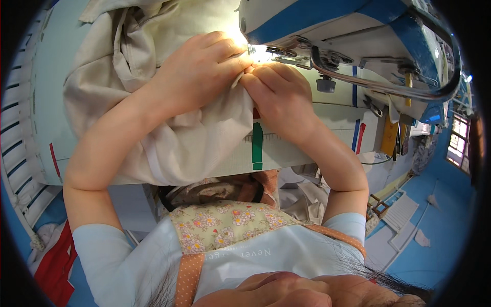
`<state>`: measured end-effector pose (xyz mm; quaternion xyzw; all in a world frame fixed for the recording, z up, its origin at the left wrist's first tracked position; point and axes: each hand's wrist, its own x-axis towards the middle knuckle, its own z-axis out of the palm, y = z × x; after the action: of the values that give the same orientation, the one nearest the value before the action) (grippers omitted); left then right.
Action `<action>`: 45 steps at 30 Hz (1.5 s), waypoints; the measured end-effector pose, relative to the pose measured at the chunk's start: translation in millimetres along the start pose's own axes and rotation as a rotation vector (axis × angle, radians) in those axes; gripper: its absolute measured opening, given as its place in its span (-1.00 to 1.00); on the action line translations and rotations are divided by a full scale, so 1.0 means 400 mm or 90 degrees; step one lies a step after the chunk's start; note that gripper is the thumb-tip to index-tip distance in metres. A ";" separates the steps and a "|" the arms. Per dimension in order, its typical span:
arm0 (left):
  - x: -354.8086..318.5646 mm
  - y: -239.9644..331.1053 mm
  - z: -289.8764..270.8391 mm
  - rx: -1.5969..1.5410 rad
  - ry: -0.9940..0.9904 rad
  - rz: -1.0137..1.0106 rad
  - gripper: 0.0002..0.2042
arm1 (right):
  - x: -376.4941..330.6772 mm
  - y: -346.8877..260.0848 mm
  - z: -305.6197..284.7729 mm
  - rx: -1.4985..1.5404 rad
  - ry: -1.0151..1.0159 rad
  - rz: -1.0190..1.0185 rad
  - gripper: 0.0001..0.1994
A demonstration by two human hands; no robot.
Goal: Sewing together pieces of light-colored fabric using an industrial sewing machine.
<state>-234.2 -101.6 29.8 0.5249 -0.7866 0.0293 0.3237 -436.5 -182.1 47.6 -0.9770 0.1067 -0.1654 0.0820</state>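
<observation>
1. Our left hand (197,71) lies curled on the beige cloth (148,102), fingertips pinching its edge.
2. Our right hand (279,94) pinches the same edge, touching the left fingertips.
3. The cloth is spread over the pale worktop (307,148), its pinched edge right by the lit needle area of the blue-and-white sewing machine (348,25).

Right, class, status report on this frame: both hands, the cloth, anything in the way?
Left hand and right hand both pinching beige cloth at the lit needle area. Cloth bunched on the sewing table. Sewing machine head close over the fingertips.
</observation>
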 end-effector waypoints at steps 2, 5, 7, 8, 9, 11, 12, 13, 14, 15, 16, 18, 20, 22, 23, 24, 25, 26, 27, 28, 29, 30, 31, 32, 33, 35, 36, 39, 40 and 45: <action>0.005 -0.006 -0.003 0.013 -0.006 0.005 -0.77 | 0.004 0.002 0.005 -0.013 0.009 0.000 -0.66; 0.008 -0.009 -0.002 0.002 -0.006 -0.004 -0.79 | 0.008 0.004 0.007 -0.017 0.013 0.008 -0.67; 0.006 -0.009 -0.004 0.008 -0.009 -0.004 -0.81 | 0.006 0.005 0.009 -0.016 0.021 0.013 -0.67; 0.005 -0.009 -0.005 0.011 -0.009 -0.006 -0.81 | 0.008 0.006 0.012 -0.014 0.022 0.010 -0.67; 0.004 -0.010 -0.005 0.013 -0.005 -0.005 -0.81 | 0.009 0.007 0.015 -0.010 0.031 0.006 -0.68; 0.001 -0.013 -0.006 0.025 -0.002 -0.005 -0.81 | 0.009 0.003 0.021 -0.001 0.045 -0.004 -0.68; -0.002 -0.017 -0.004 0.008 -0.007 -0.012 -0.81 | 0.007 0.001 0.025 0.001 0.055 0.002 -0.70; -0.006 -0.019 -0.011 -0.009 -0.013 -0.018 -0.81 | 0.006 -0.002 0.025 0.004 0.066 0.007 -0.72; -0.010 -0.025 -0.031 0.001 -0.015 -0.020 -0.81 | 0.004 0.000 0.020 0.030 0.048 0.020 -0.75; -0.015 -0.032 -0.056 -0.005 -0.017 -0.075 -0.80 | 0.005 0.002 0.011 0.035 0.055 0.013 -0.75; -0.021 -0.037 -0.087 -0.012 -0.018 -0.131 -0.79 | 0.008 0.004 0.001 0.109 0.052 -0.023 -0.76; -0.053 -0.042 -0.185 -0.019 -0.007 -0.194 -0.77 | -0.011 0.012 -0.006 0.237 0.023 -0.067 -0.74; -0.117 -0.043 -0.263 -0.025 0.010 -0.256 -0.75 | -0.025 -0.020 -0.044 0.337 -0.040 -0.020 -0.71; -0.188 -0.047 -0.312 0.038 -0.031 -0.238 -0.73 | -0.019 -0.044 -0.092 0.525 -0.191 0.109 -0.58; -0.217 -0.038 -0.326 0.050 -0.029 -0.239 -0.73 | -0.009 -0.050 -0.102 0.527 -0.187 0.097 -0.58; -0.245 -0.032 -0.330 0.098 0.013 -0.177 -0.73 | 0.002 -0.053 -0.106 0.587 -0.197 0.172 -0.58; -0.273 -0.023 -0.332 0.147 0.054 -0.114 -0.74 | 0.015 -0.057 -0.106 0.646 -0.206 0.246 -0.58; -0.300 -0.003 -0.325 0.095 0.090 -0.181 -0.76 | 0.036 -0.074 -0.099 0.613 -0.171 0.328 -0.55; -0.315 0.021 -0.318 0.099 0.091 -0.172 -0.76 | 0.063 -0.088 -0.086 0.612 -0.161 0.325 -0.55; -0.327 0.049 -0.312 0.090 0.120 -0.171 -0.76 | 0.095 -0.101 -0.068 0.539 -0.119 0.269 -0.54; -0.342 0.079 -0.307 0.079 0.149 -0.173 -0.76 | 0.128 -0.117 -0.049 0.466 -0.080 0.214 -0.53; -0.348 0.112 -0.293 0.033 0.131 -0.172 -0.76 | 0.156 -0.131 -0.028 0.420 -0.109 0.205 -0.57; -0.353 0.148 -0.282 -0.009 0.111 -0.173 -0.76 | 0.182 -0.148 -0.007 0.377 -0.137 0.192 -0.61; -0.360 0.174 -0.270 -0.005 0.110 -0.161 -0.76 | 0.208 -0.165 0.007 0.323 -0.196 0.143 -0.65; -0.370 0.195 -0.256 -0.003 0.043 -0.168 -0.76 | 0.224 -0.178 0.025 0.268 -0.256 0.096 -0.69; -0.391 0.219 -0.247 -0.004 -0.026 -0.165 -0.76 | 0.186 -0.190 0.072 0.290 -0.085 0.032 -0.74; -0.417 0.228 -0.255 0.030 -0.014 -0.204 -0.76 | 0.171 -0.224 0.035 0.341 -0.073 0.027 -0.74; -0.481 0.246 -0.283 0.087 0.016 -0.241 -0.76 | 0.047 -0.302 -0.075 0.386 0.009 -0.038 -0.83; -0.503 0.263 -0.287 0.117 0.024 -0.268 -0.76 | -0.005 -0.319 -0.088 0.409 0.057 -0.079 -0.83; -0.444 0.377 -0.368 -0.110 0.092 -0.224 -0.90 | -0.205 -0.376 -0.024 0.422 0.079 -0.055 -0.75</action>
<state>-248.8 165.8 94.3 0.6209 -0.6572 -0.0576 0.4233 -488.1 -19.1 60.7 -0.8888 0.0106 -0.2537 0.3816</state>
